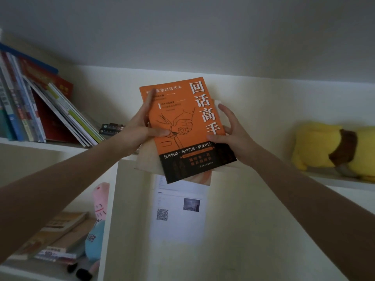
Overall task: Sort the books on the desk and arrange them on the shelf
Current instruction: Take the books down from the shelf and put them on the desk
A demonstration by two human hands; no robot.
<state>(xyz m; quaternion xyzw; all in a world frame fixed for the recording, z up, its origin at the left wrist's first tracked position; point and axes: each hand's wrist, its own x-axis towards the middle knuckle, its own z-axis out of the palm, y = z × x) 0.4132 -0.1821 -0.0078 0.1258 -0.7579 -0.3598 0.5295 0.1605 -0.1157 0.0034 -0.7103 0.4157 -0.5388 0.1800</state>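
Observation:
An orange and black book (178, 110) with white Chinese title lettering is held up in front of the upper shelf (60, 146), tilted, on top of a second paler book (148, 159) behind it. My left hand (142, 126) grips the stack's left edge, thumb across the orange cover. My right hand (231, 132) holds the right edge, thumb on the cover and fingers spread behind. A row of leaning books (40, 110) fills the shelf's left end.
A small dark object (112, 128) lies on the shelf beside the leaning books. A yellow plush toy (334, 147) lies on the right shelf. Below left, stacked books (58, 236) and a pink and blue plush (97, 224) fill a lower compartment. A printed sheet (178, 209) hangs on the wall.

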